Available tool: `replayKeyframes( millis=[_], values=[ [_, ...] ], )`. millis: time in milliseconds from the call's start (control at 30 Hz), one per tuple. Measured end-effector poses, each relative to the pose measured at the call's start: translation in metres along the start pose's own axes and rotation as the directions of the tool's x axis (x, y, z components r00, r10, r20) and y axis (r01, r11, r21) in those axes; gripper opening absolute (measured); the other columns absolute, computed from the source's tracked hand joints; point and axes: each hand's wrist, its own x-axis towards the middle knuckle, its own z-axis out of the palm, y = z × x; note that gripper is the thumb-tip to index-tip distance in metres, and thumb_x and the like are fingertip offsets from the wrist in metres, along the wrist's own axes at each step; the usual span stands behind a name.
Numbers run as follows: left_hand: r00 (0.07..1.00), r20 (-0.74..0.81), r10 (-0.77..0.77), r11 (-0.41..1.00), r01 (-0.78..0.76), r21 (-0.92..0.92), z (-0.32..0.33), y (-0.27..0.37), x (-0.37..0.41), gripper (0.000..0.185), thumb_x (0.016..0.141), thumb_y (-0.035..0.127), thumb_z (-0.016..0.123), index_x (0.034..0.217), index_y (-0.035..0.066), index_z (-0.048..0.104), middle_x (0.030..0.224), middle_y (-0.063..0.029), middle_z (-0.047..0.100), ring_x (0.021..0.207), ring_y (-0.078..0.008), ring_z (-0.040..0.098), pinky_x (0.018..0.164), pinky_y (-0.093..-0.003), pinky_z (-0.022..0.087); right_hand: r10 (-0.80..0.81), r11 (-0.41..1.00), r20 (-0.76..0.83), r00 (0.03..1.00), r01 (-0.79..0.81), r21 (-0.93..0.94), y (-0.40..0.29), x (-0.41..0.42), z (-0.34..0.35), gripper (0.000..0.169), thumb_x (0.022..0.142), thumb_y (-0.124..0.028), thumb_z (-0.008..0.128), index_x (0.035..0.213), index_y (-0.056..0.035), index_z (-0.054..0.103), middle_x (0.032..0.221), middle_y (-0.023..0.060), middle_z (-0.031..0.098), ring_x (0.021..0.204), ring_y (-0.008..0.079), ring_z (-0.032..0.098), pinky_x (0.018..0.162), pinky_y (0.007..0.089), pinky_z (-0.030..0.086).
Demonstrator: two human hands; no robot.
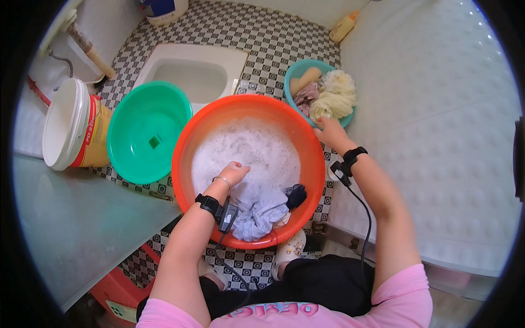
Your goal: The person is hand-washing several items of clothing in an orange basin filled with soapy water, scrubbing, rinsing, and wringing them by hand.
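An orange plastic basin (316,164) of foamy water (254,143) stands before me. My left hand (235,173) is over the foam with its fingers curled; whether anything is between them cannot be told. Just below it, a wet light-blue garment (258,209) lies against the basin's near side, beside a dark cloth (296,196). My right hand (329,131) reaches to the near edge of a teal basin (289,78), its fingers at a pale yellow cloth (334,100); their hold is unclear. A mauve cloth (306,97) and a beige rolled item (305,81) lie in that basin too.
A green basin (143,131), holding only a small dark patch, stands left of the orange one, by a white-rimmed bucket (74,127). Behind are a squat toilet (192,78) and another bucket (166,12). A yellow bottle (344,26) stands by the right wall; a red stool (123,291) is lower left.
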Motion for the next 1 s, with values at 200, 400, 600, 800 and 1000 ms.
replayKeyframes(
  millis=[200,400,600,800,1000],
  values=[
    [0.992,-0.123,0.001,0.999,-0.006,-0.042,-0.020,-0.019,-0.012,0.056,0.081,0.038,0.063,0.115,-0.006,0.058,0.098,-0.0134,0.065,0.089,-0.0227,0.060,0.081,-0.0349,0.047,-0.537,0.843,0.568,0.624,0.418,0.339,-0.098,-0.077,0.054,0.058,0.072,-0.031,0.074,0.123,-0.0103,0.054,0.116,0.0187,0.059,0.108,0.0360,0.057,0.091,0.0411,0.047],
    [0.992,-0.108,-0.065,0.982,0.044,-0.186,-0.038,0.004,-0.031,0.056,0.084,0.038,0.060,0.116,-0.008,0.056,0.107,-0.0155,0.064,0.095,-0.0227,0.059,0.084,-0.0337,0.046,-0.546,0.750,0.745,0.383,0.620,0.231,-0.140,-0.123,0.105,0.048,0.070,-0.024,0.070,0.116,-0.0141,0.060,0.107,0.0186,0.062,0.101,0.0390,0.060,0.084,0.0446,0.050],
    [0.973,-0.213,-0.085,0.857,-0.037,-0.514,-0.045,-0.021,-0.032,0.058,0.088,0.046,0.056,0.114,-0.006,0.057,0.096,-0.0152,0.064,0.087,-0.0224,0.060,0.078,-0.0325,0.047,-0.226,0.942,0.214,0.950,0.157,0.298,-0.132,-0.036,0.069,0.039,0.071,-0.022,0.067,0.107,-0.0075,0.061,0.096,0.0226,0.066,0.093,0.0381,0.063,0.080,0.0426,0.051],
    [0.946,-0.198,0.258,0.877,-0.316,-0.363,-0.038,0.037,-0.064,0.078,0.082,0.054,0.063,0.127,-0.006,0.047,0.112,-0.0190,0.060,0.105,-0.0264,0.057,0.092,-0.0322,0.044,0.093,0.914,-0.236,0.967,0.011,0.405,-0.106,0.022,0.003,0.026,0.079,-0.012,0.063,0.102,-0.0013,0.059,0.090,0.0132,0.067,0.085,0.0208,0.063,0.077,0.0331,0.050],
    [0.930,-0.260,0.261,0.909,-0.146,0.390,-0.009,0.056,-0.072,0.087,0.065,0.048,0.077,0.138,0.017,0.042,0.128,-0.0238,0.047,0.124,-0.0347,0.046,0.104,-0.0491,0.035,-0.164,0.975,-0.052,0.985,0.169,0.147,-0.090,-0.022,0.045,0.072,0.070,-0.030,0.078,0.126,0.0021,0.045,0.117,0.0199,0.056,0.109,0.0294,0.056,0.091,0.0391,0.046]
  ],
)
